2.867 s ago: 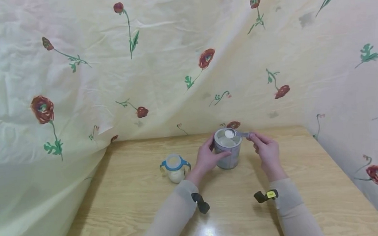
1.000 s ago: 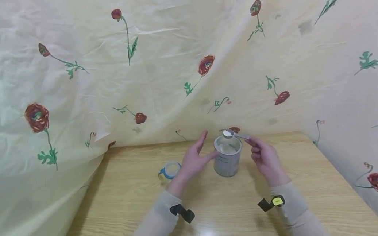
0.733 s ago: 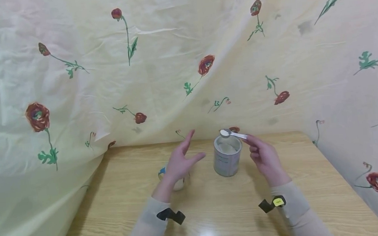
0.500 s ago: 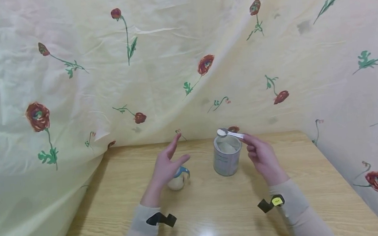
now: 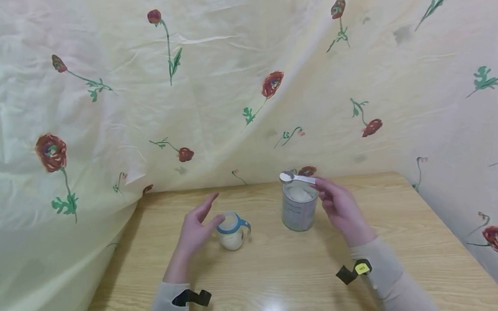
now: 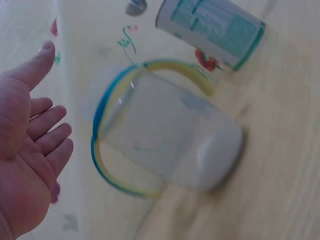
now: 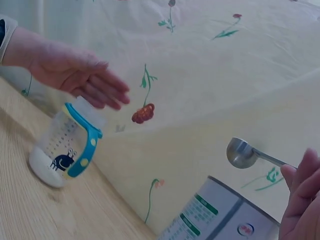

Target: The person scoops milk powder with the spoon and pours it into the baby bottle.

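Observation:
My right hand [image 5: 341, 210] pinches the handle of a metal measuring spoon [image 5: 287, 177], which holds white powder above the left rim of an open tin [image 5: 298, 214]. Green label panels show on the tin [image 7: 200, 215] in the right wrist view. My left hand [image 5: 195, 231] has its fingers extended beside a baby bottle [image 5: 232, 238] with a blue two-handled collar. In the head view the thumb overlaps the bottle's top; whether it touches cannot be told. White contents fill the base of the bottle [image 7: 47, 172], which stands upright with its mouth uncapped.
A wooden table [image 5: 275, 279] carries the bottle and the tin. Behind it and along both sides hangs a pale cloth [image 5: 223, 104] printed with red flowers. Bands with small black devices are strapped to both sleeves.
My left hand has let go of the tin and moved left to the bottle. The right hand has lifted the filled measuring spoon out over the tin and shifted it slightly left.

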### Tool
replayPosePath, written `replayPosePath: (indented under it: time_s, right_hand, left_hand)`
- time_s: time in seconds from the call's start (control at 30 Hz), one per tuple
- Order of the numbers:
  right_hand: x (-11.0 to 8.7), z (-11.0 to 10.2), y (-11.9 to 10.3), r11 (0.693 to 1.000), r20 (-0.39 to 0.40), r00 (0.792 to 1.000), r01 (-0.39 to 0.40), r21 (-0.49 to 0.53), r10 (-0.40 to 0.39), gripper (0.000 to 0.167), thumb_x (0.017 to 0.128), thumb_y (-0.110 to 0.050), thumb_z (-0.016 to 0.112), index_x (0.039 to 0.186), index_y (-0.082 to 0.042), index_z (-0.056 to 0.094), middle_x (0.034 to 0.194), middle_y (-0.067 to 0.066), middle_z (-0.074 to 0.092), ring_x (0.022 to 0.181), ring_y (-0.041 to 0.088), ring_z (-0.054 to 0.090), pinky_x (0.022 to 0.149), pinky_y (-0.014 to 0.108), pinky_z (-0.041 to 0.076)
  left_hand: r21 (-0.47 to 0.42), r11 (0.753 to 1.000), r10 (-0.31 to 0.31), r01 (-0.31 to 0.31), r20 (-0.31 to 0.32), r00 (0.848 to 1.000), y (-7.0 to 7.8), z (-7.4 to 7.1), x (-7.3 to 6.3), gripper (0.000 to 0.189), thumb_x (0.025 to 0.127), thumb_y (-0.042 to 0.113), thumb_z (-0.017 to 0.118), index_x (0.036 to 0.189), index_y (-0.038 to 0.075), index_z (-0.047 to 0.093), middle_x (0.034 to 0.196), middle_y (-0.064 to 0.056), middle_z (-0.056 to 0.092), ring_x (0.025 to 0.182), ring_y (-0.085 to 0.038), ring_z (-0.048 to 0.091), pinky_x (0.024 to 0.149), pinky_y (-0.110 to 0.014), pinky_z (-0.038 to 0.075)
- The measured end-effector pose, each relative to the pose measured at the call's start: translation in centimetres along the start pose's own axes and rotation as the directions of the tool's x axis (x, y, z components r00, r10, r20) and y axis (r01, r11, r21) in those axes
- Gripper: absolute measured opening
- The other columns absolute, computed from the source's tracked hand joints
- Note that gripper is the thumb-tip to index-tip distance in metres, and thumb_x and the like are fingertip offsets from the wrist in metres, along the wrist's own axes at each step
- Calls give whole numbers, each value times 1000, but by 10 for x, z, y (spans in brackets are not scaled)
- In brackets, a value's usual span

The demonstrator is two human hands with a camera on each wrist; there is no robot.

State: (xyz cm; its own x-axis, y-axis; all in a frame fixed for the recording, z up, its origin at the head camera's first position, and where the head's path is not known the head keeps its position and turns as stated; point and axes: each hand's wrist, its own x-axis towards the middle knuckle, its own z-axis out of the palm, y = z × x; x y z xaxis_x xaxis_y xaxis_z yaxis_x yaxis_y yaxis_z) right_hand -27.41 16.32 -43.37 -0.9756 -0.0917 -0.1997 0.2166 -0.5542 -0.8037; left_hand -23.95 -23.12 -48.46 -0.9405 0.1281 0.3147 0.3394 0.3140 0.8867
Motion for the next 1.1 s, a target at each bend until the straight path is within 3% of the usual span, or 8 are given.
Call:
replayPosePath:
  time_s: [0.2,0.4,0.6,0.77,1.1]
  right_hand:
    - [-1,9,6,1000,49,998,24,14,-24,16,108,-9,65,108,-12,80,85,-2,76,66,2,60,53,10,44]
    - [-1,18,14,999,73,997,38,-8,-37,22,108,-9,63,99,-16,82,89,-2,78,69,2,60,56,9,45]
    - [-3,29,23,999,81,996,48,-1,-48,23,109,-6,60,104,-16,80,88,-2,77,69,1,61,57,9,45]
    - [-6,37,32,998,110,992,64,25,-67,29,109,-4,59,97,-16,82,85,-2,77,67,1,62,57,8,44]
    - [-7,59,49,993,185,980,93,-76,-77,27,107,-2,59,98,-15,81,86,-3,79,68,-1,66,56,7,46]
  left_hand:
    - [0,999,-36,36,42,998,-14,-5,-9,62,101,26,78,158,16,55,162,2,51,152,-35,43,126,-51,32]
    - [-19,999,-26,28,88,996,-24,-4,-11,61,101,23,78,157,12,56,160,0,54,152,-31,43,126,-52,32]
    - [-14,999,-47,49,92,995,-29,-4,-12,60,101,23,78,155,9,57,158,-1,56,151,-28,45,126,-47,33]
    - [-14,998,-67,69,100,993,-34,-2,-10,61,100,23,79,155,8,57,158,-4,57,151,-29,45,127,-48,32]
    - [-6,996,-89,91,120,989,-43,3,-8,66,98,27,81,157,13,55,158,-1,56,150,-27,47,125,-52,34]
